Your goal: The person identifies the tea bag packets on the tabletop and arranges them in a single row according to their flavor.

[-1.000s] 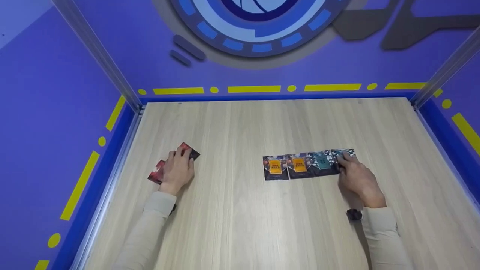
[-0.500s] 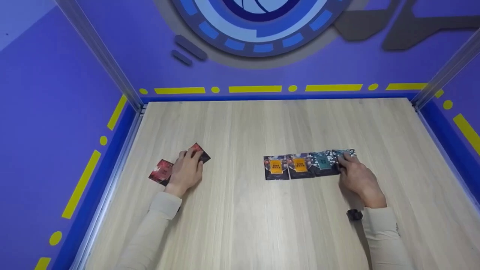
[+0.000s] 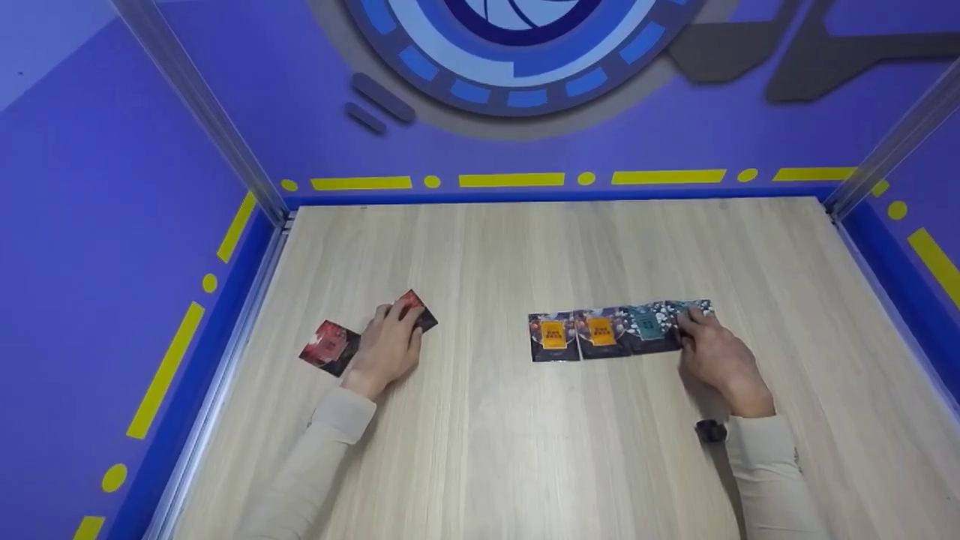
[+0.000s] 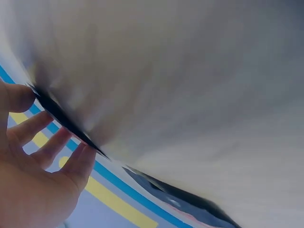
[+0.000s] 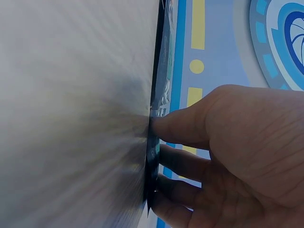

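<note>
My left hand (image 3: 386, 345) lies over a red-and-black sachet (image 3: 427, 315), fingertips on its top face. A second red-and-black sachet (image 3: 330, 349) lies tilted to the left, partly behind that hand. In the left wrist view, the thumb and fingers (image 4: 83, 156) spread along the thin dark sachet. On the right, my other hand (image 3: 720, 364) rests its fingertips on a teal-and-black sachet (image 3: 703, 306), much of it hidden. Touching it in a row are another teal sachet (image 3: 647, 330) and two orange-labelled sachets (image 3: 601, 334). The right wrist view shows the thumb (image 5: 175, 126) against the sachet's face.
Everything lies flat on a pale wood-grain table (image 3: 495, 450). Blue-purple panels (image 3: 495, 150) with yellow markings stand along its back and sides. A metal rail (image 3: 217, 420) runs down the left edge. A black wrist strap (image 3: 709, 430) hangs at the right cuff.
My left hand has slid its red sachet to the right, and more of the second red sachet shows. The right hand and the row have stayed in place.
</note>
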Motion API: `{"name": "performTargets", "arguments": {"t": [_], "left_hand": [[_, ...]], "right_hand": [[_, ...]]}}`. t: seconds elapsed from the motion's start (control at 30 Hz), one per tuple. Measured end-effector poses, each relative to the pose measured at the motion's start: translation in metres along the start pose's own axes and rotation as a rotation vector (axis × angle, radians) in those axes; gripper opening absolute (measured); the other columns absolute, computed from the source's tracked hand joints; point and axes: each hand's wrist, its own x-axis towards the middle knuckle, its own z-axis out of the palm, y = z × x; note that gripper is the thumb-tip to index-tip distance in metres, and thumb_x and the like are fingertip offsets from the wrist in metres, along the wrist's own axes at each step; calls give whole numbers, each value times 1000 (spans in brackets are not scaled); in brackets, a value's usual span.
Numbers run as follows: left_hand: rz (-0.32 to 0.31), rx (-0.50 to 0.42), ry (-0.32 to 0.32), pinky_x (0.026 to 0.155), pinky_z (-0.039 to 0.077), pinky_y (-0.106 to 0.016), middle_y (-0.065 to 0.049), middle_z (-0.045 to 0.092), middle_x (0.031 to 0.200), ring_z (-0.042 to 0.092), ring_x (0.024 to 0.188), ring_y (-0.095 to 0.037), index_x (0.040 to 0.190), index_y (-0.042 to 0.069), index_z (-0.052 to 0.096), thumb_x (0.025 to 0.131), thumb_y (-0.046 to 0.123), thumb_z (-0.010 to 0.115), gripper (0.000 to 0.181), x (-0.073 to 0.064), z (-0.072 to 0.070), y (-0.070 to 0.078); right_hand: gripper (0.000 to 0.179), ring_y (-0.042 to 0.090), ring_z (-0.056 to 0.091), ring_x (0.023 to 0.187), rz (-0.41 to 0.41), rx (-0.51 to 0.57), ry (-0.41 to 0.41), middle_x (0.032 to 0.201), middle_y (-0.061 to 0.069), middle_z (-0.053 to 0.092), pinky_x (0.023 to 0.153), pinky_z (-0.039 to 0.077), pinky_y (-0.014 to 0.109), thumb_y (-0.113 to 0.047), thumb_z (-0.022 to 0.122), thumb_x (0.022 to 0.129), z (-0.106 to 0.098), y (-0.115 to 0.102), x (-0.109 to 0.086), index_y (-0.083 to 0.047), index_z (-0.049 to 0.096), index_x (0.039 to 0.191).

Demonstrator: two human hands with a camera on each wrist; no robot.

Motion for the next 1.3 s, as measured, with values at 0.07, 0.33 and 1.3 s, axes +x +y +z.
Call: {"name": "performTargets", "arguments": {"t": [0.07,0.33,1.3], "left_hand": [[17,4,6,108,51,-63,-22,58,151,54,135,-50,145,5,64,107,19,59,41,0,0,4],[84,7,-6,105,53,-62,-21,59,148,56,132,-49,144,5,65,107,19,60,40,1,1,19],[237,-31,-52,105,55,-57,-17,61,148,58,131,-42,142,9,67,106,21,61,39,10,15,64]], "right_hand": [[51,63,34,147,-15,2,9,164,36,36,109,41,75,-9,52,107,0,0,-1,7,48,154],[50,64,36,146,-41,1,31,162,37,38,108,42,76,-8,52,106,0,1,-2,9,50,153],[52,62,38,146,-12,-5,3,164,36,36,109,43,75,-9,52,106,0,1,-1,7,48,155]]}}
